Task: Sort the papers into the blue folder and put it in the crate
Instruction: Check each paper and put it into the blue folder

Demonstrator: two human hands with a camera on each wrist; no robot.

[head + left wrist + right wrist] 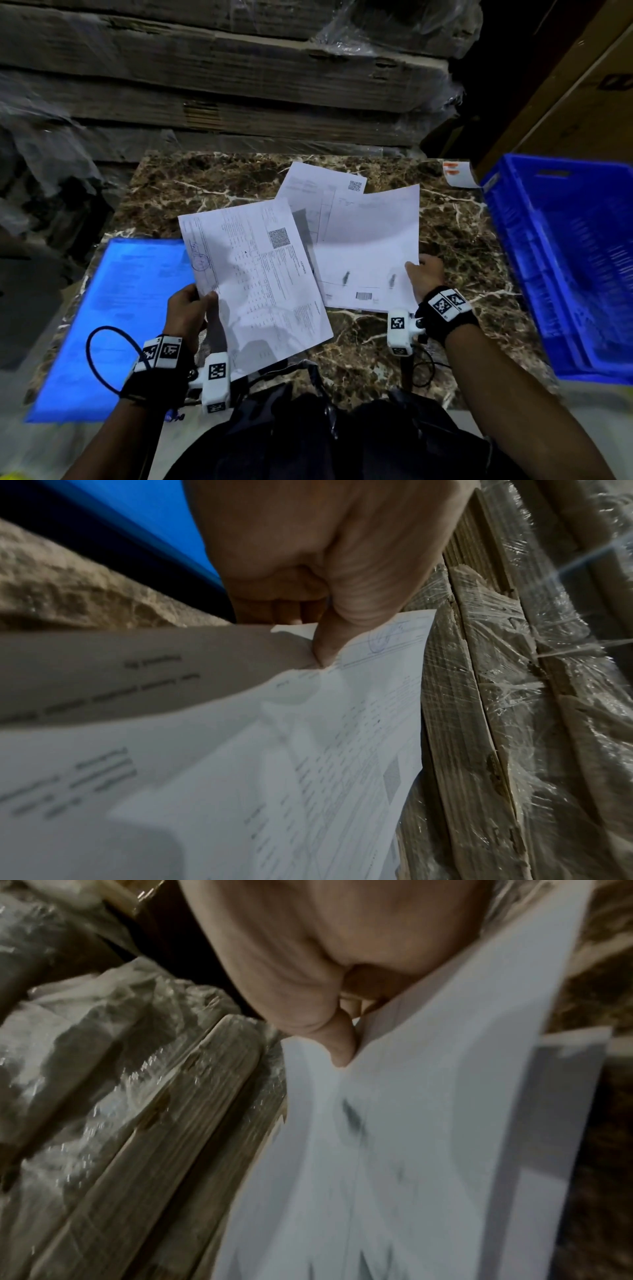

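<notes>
While each overlaps the other, left hand [187,308] pinching printed sheet [257,274], right hand [424,274] pinching pale sheet's [370,246] edge.

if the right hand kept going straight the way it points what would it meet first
Probably the rest of the mostly blank sheet that the right hand pinches, then the QR-coded sheet under it; depth is unclear.

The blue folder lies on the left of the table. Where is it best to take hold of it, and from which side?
Probably the blue folder is best gripped at its near-left corner, coming from the left: it lies flat, that corner overhangs the table edge, so fingers can slide under. Its right edge sits beneath the held sheet.
</notes>
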